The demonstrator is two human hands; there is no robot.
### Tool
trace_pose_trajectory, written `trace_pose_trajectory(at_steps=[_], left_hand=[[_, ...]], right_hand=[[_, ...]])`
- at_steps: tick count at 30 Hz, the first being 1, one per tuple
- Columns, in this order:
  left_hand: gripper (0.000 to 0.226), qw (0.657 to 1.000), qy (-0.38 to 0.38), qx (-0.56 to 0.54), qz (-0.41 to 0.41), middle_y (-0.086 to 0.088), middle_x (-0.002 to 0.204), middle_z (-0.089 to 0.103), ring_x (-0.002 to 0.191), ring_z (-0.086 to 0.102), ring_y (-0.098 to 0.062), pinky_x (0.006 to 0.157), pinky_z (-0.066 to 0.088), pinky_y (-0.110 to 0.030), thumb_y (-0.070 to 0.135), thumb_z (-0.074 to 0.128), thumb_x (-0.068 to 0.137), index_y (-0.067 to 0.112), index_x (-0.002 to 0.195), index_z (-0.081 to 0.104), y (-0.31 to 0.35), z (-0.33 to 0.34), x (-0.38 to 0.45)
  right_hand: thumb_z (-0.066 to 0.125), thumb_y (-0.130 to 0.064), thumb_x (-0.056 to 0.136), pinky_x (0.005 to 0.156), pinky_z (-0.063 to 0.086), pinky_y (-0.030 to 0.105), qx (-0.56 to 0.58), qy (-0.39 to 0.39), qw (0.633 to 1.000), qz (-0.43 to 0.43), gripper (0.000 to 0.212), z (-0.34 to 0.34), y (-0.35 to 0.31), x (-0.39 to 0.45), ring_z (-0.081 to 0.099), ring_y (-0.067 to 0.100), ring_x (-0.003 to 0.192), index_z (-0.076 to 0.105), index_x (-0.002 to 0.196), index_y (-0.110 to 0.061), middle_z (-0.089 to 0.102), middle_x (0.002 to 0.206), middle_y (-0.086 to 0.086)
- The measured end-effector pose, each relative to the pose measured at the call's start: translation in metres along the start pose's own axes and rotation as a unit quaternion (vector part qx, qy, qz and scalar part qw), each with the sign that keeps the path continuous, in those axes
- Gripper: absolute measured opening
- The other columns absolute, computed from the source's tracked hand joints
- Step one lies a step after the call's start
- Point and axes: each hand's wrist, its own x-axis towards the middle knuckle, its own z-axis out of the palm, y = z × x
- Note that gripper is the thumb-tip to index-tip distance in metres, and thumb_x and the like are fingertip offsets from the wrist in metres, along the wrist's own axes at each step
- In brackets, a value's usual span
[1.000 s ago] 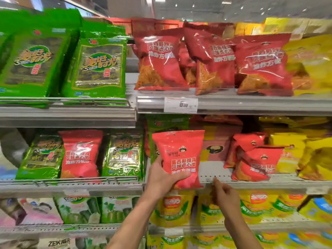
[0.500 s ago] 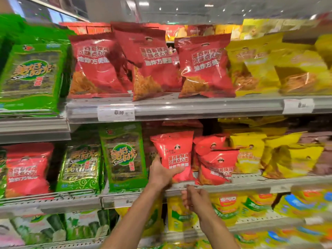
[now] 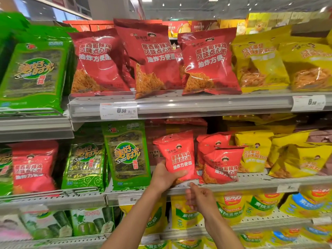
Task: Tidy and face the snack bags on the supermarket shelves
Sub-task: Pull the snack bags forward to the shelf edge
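My left hand (image 3: 164, 176) grips the lower left corner of a small red snack bag (image 3: 178, 154), which stands upright and face-forward on the middle shelf (image 3: 251, 182). Just to its right lean two more small red bags (image 3: 221, 162), tilted against each other. My right hand (image 3: 199, 198) hovers below the shelf's front edge with fingers loosely curled, one fingertip near the rail, holding nothing. One more small red bag (image 3: 33, 166) stands far left among the green seaweed packs.
A tall green seaweed pack (image 3: 126, 155) stands left of the held bag. Yellow bags (image 3: 291, 157) lean untidily on the right. Large red noodle bags (image 3: 152, 58) fill the upper shelf above a 6.50 price tag (image 3: 119, 110). Yellow and green corn-snack bags (image 3: 231, 207) sit below.
The view has shifted slightly right and closer. My left hand has set the red bag further back onto the middle shelf. My right hand has dropped lower beneath the shelf edge.
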Motion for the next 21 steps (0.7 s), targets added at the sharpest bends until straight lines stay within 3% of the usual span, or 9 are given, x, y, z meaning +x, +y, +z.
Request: trace_pose_trajectory(at_steps=[2,4,6,8,10,13,17,19,21], left_hand=[[0.048,1.0,0.005,0.025,0.013,0.007,0.1,0.075,0.089,0.071,-0.004,0.085,0.057,-0.024,0.019,0.092,0.068,0.02,0.109,0.067,-0.002,-0.004,-0.007],[0.04,0.998,0.007,0.044,0.042,0.021,0.091,0.075,0.088,0.071,0.002,0.079,0.054,-0.014,0.027,0.091,0.07,0.033,0.102,0.067,-0.003,-0.01,-0.018],[0.032,0.996,0.008,0.054,0.067,0.03,0.088,0.073,0.088,0.069,0.007,0.075,0.051,-0.009,0.036,0.087,0.071,0.048,0.093,0.068,-0.002,-0.017,-0.033],[0.032,0.996,0.026,0.044,0.074,0.027,0.086,0.073,0.084,0.068,0.005,0.078,0.053,-0.015,0.049,0.082,0.066,0.058,0.092,0.066,-0.003,-0.029,-0.047],[0.035,0.995,0.067,0.01,0.068,0.017,0.082,0.071,0.077,0.064,-0.002,0.08,0.054,-0.023,0.047,0.084,0.064,0.04,0.095,0.071,-0.007,-0.044,-0.057],[0.032,0.99,0.125,-0.036,0.059,0.005,0.085,0.073,0.073,0.065,-0.002,0.075,0.053,-0.019,0.018,0.087,0.074,0.024,0.099,0.068,-0.01,-0.076,-0.072],[0.025,0.983,0.17,-0.039,0.056,-0.012,0.089,0.074,0.073,0.066,-0.001,0.071,0.05,-0.01,0.006,0.08,0.08,0.01,0.102,0.068,-0.009,-0.126,-0.092],[0.027,0.98,0.185,-0.054,0.049,-0.016,0.093,0.074,0.075,0.066,-0.004,0.073,0.051,-0.011,0.005,0.078,0.082,0.005,0.106,0.066,-0.009,-0.15,-0.102],[0.029,0.977,0.201,-0.069,0.035,-0.015,0.093,0.074,0.075,0.068,-0.003,0.073,0.051,-0.01,0.004,0.076,0.083,0.002,0.109,0.064,-0.01,-0.173,-0.111]], right_hand=[[0.06,-0.032,0.101,0.043,0.047,0.02,-0.014,0.004,1.0,-0.022,0.045,-0.001,0.001,-0.004,0.059,0.012,0.043,0.071,0.07,-0.002,0.062,0.055,0.009],[0.059,-0.036,0.101,0.047,0.048,0.023,-0.049,0.014,0.997,-0.061,0.05,0.0,0.002,-0.009,0.059,0.014,0.045,0.07,0.065,-0.002,0.062,0.054,0.01],[0.058,-0.036,0.102,0.048,0.047,0.025,-0.113,0.038,0.984,-0.132,0.051,0.006,0.0,-0.016,0.058,0.014,0.045,0.067,0.059,-0.008,0.062,0.051,0.007],[0.06,-0.03,0.101,0.05,0.046,0.033,-0.178,0.071,0.954,-0.23,0.045,0.018,-0.008,-0.022,0.056,0.012,0.046,0.063,0.059,-0.016,0.061,0.052,0.006],[0.063,-0.022,0.096,0.057,0.047,0.034,-0.186,0.082,0.934,-0.295,0.029,0.037,-0.018,-0.026,0.058,0.006,0.053,0.065,0.068,-0.02,0.065,0.061,0.0],[0.066,-0.007,0.092,0.065,0.051,0.013,-0.146,0.043,0.937,-0.314,0.011,0.077,-0.03,-0.024,0.068,-0.001,0.071,0.072,0.096,-0.017,0.072,0.074,-0.009],[0.072,-0.013,0.093,0.093,0.052,0.021,-0.168,-0.058,0.945,-0.275,0.042,0.124,-0.036,-0.009,0.068,0.016,0.108,0.058,0.131,-0.006,0.068,0.112,-0.001],[0.075,-0.026,0.091,0.103,0.05,0.033,-0.213,-0.072,0.938,-0.263,0.053,0.14,-0.039,-0.001,0.064,0.021,0.118,0.054,0.136,-0.008,0.068,0.122,0.001],[0.075,-0.034,0.09,0.105,0.043,0.032,-0.221,-0.08,0.94,-0.248,0.057,0.151,-0.04,0.003,0.061,0.018,0.119,0.054,0.139,-0.013,0.068,0.126,0.0]])
